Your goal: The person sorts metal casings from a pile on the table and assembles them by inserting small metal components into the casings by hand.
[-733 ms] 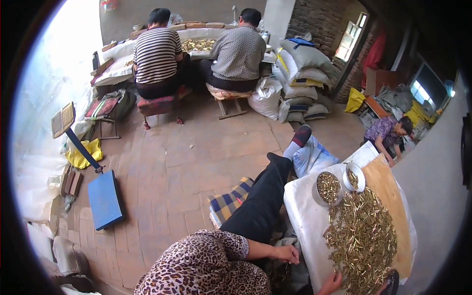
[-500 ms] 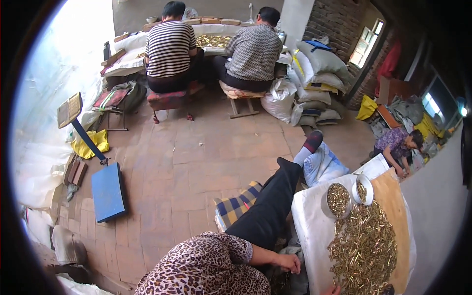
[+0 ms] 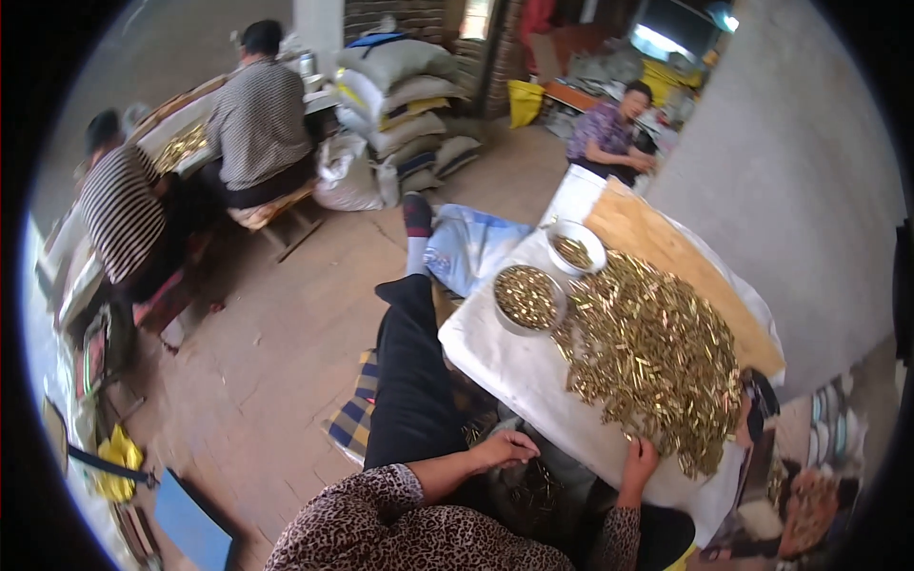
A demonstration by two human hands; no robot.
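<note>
A heap of small brass-coloured metal pieces (image 3: pixel 657 352) covers much of the white-covered table (image 3: pixel 495 362) at my right. At the heap's near edge is my right hand (image 3: pixel 643 459), fingers closed together; whatever is between them is too small to name. My left hand (image 3: pixel 505 449) hovers off the table's near side above my lap, fingertips pinched, and what they hold cannot be made out. Below it, more small pieces lie on dark cloth (image 3: pixel 538 485). A metal bowl (image 3: pixel 560 306) full of the pieces and a white bowl (image 3: pixel 596 255), partly filled, stand beside the heap.
Two people (image 3: pixel 262 133) sit at another table with brass pieces, back left. Another person (image 3: pixel 609 143) crouches beyond my table. Stacked sacks (image 3: pixel 395 95) stand at the back. My outstretched leg (image 3: pixel 409 371) crosses the floor beside a checked cloth (image 3: pixel 352 409); a blue platform scale (image 3: pixel 193 523) stands lower left.
My view has swung to the right, bringing the table and heap toward the middle. My right hand, barely visible before at the lower edge, now shows fully. My left hand stays near the table's side.
</note>
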